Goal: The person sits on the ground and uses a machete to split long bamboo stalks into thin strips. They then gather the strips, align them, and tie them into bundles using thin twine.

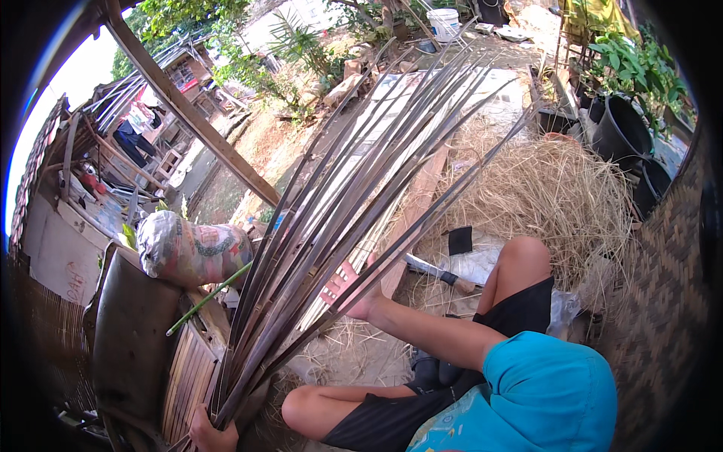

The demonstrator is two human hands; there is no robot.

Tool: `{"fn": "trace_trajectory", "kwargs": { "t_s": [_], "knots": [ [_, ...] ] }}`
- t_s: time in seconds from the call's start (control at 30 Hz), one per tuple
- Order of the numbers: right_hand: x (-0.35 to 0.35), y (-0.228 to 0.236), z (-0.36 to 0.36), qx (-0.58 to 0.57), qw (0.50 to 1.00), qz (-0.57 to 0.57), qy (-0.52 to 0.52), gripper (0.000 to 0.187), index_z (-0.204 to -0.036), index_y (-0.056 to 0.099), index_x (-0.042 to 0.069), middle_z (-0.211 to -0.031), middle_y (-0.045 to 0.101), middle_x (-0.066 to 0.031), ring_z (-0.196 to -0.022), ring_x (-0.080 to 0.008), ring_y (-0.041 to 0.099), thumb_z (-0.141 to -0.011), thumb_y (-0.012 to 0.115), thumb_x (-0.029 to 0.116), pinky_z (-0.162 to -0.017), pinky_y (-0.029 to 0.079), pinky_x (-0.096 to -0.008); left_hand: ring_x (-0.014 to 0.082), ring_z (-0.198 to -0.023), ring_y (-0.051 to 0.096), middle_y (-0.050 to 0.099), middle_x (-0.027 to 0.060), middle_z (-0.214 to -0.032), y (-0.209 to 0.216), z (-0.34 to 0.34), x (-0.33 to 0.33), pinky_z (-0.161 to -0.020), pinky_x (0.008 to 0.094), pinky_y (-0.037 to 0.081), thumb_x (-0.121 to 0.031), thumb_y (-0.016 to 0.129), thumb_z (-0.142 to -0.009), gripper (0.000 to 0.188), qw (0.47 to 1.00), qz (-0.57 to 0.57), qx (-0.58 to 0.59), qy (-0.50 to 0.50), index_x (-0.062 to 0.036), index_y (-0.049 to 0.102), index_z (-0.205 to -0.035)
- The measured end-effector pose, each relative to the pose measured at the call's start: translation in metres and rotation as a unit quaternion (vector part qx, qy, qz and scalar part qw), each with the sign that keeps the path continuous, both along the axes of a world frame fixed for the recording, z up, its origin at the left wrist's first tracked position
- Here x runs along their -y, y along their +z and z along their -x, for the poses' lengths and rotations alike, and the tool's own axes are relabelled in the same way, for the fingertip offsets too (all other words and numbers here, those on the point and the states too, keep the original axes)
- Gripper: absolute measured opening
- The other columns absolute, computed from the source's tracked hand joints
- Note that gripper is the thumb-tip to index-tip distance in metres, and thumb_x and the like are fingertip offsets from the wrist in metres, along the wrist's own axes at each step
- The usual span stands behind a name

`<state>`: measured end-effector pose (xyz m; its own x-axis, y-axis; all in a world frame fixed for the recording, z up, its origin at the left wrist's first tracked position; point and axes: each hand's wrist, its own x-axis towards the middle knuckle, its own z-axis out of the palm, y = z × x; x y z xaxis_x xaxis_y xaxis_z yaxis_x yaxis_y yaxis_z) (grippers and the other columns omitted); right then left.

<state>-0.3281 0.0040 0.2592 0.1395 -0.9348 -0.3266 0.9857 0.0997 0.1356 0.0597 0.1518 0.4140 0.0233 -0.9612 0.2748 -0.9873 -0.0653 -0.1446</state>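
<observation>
Sunlit yard ran behind, with a slanted wooden post point(188, 108) at left, a woven wall point(666, 279) at right and a white bucket point(444, 25) far back. Dark strips point(320, 252), long and thin, fanned from the lower left up across the middle of the view. Left hand point(214, 432), at the bottom edge, had its fingers curled round the strips' gathered lower end. Right hand point(350, 292) was spread wide, palm up against the strips, some crossing over it; fingers not closed on any. Stuffed sack point(196, 248) sat left of the bundle, green stick point(207, 299) just below it. Right side: straw pile point(546, 188), black pots point(621, 129) beyond; dark-handled knife point(428, 269) lay near the raised knee.
</observation>
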Motion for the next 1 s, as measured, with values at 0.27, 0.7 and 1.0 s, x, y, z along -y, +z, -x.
{"fn": "trace_trajectory", "kwargs": {
  "t_s": [0.27,0.7,1.0],
  "knots": [
    [-0.01,0.083,0.025,0.071,0.96,0.271,0.031,0.078,-0.127,0.063,0.012,-0.111,0.07,-0.0123,-0.101,-0.034,0.069,-0.09,0.044,0.078,-0.103,0.048,-0.0578,0.0458,-0.092,0.064,0.066,0.0237,-0.097,-0.018,0.0,0.005,-0.079,0.054,0.049,-0.023,0.074,-0.07,0.049,0.995,0.088,-0.018,-0.047,-0.0027,0.062,-0.113],
    [-0.008,0.091,0.021,-0.018,0.915,0.346,-0.206,0.079,-0.135,0.049,0.006,-0.123,0.06,-0.023,-0.114,-0.0307,0.065,-0.088,0.06,0.069,-0.095,0.059,-0.0508,0.0407,-0.097,0.066,0.068,0.0203,-0.108,0.007,0.131,-0.031,-0.082,0.0497,0.054,-0.028,0.077,-0.071,0.065,0.993,0.028,-0.043,-0.105,-0.0067,0.059,-0.13],
    [-0.027,0.066,0.033,0.029,0.952,0.266,-0.149,0.042,-0.125,0.057,0.011,-0.097,0.063,-0.0053,-0.092,-0.019,0.065,-0.09,0.068,0.034,-0.094,0.056,-0.0465,0.0407,-0.1,0.065,0.065,0.0213,-0.113,-0.034,0.158,-0.062,-0.083,0.0485,0.053,-0.021,0.075,-0.07,0.064,0.984,-0.064,-0.126,-0.105,-0.005,0.055,-0.129]
  ]
}}
